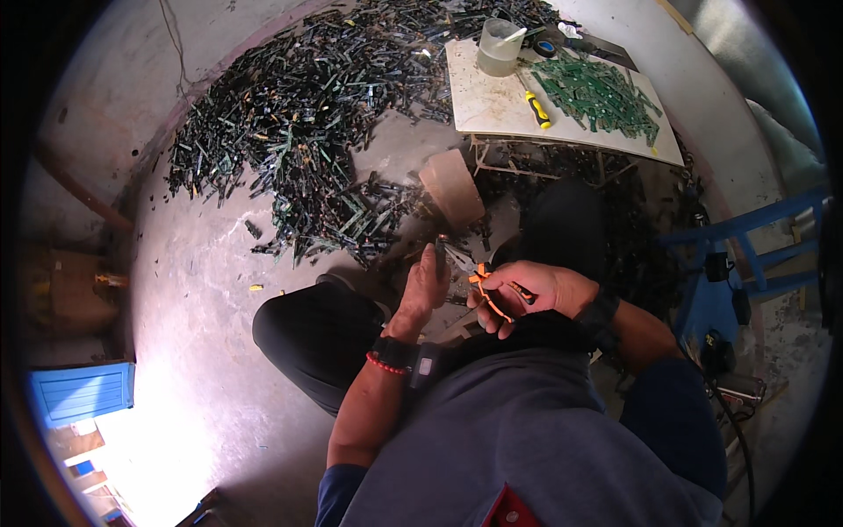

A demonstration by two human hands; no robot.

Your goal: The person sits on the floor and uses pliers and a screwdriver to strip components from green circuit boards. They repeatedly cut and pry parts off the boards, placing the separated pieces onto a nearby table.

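My left hand (pixel 423 288) is closed around a narrow dark strip (pixel 441 251), which stands up between thumb and fingers. It looks like the dark pieces heaped on the floor, though its exact kind is too small to make out. In my right hand (pixel 549 288) is a pair of pliers with orange handles (pixel 499 303), the fingers wrapped round the grips. The pliers' metal jaws (pixel 458 258) point at the strip, close beside it. Whether they touch it I cannot tell.
A big heap of dark strips (pixel 299 132) covers the floor ahead. A brownish block (pixel 452 189) stands before me. On a low white board (pixel 483 101) are a plastic cup (pixel 499 51), a yellow-black screwdriver (pixel 537 110), black tape (pixel 545 48) and green strips (pixel 597 92). A blue chair (pixel 755 255) is at right.
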